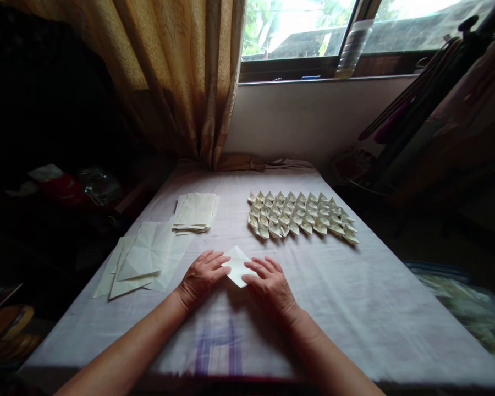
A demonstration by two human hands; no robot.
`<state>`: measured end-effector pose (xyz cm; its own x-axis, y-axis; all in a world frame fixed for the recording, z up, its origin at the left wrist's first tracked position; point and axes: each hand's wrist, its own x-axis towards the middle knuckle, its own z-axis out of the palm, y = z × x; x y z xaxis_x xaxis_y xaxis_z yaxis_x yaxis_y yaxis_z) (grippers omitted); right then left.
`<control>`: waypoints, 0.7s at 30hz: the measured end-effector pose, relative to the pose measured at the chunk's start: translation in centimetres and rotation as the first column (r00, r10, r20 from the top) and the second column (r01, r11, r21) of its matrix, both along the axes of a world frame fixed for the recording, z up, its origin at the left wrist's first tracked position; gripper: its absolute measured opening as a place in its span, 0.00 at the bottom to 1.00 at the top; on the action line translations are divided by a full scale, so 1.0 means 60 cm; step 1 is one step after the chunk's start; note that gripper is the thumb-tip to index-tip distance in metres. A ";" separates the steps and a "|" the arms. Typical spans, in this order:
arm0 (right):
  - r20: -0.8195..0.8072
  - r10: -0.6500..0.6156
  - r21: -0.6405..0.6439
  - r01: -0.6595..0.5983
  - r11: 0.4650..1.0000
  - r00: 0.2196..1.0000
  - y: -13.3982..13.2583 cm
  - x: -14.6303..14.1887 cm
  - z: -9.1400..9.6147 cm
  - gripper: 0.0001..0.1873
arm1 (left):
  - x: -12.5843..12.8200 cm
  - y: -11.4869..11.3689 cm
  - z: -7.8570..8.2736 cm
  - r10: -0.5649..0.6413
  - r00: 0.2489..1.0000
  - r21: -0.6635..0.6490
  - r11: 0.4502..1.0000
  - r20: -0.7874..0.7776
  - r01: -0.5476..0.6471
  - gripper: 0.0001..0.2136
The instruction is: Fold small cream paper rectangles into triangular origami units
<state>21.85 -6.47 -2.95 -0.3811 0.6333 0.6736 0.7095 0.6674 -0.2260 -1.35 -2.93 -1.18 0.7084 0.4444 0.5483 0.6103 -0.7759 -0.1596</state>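
I have the left hand (204,274) and right hand (274,287), fingers loosely parted, touching opposite sides of the small folded paper (235,264) between them, near the middle of the cloth (355,313); can't tell whether they pinch or just press. Any print on the red packet (64,188) at left is too dim for me to read; the bottle (355,49) on the sill (272,81) and the bag (466,302) at right are see-through, contents unclear. I see stacked sheets (196,210) left, boats (301,215) in rows right.
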 end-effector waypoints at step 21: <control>-0.132 0.061 -0.481 -0.118 0.869 0.989 0.033 0.019 0.017 0.09 | -0.001 -0.039 0.001 0.282 0.932 -0.546 0.830 0.227 -0.118 0.09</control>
<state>22.97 -4.46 -1.93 -0.3945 0.8578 0.3294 0.6039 0.5122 -0.6107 -1.43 -5.24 -1.11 0.4197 0.8328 0.3609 0.7152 -0.5483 0.4335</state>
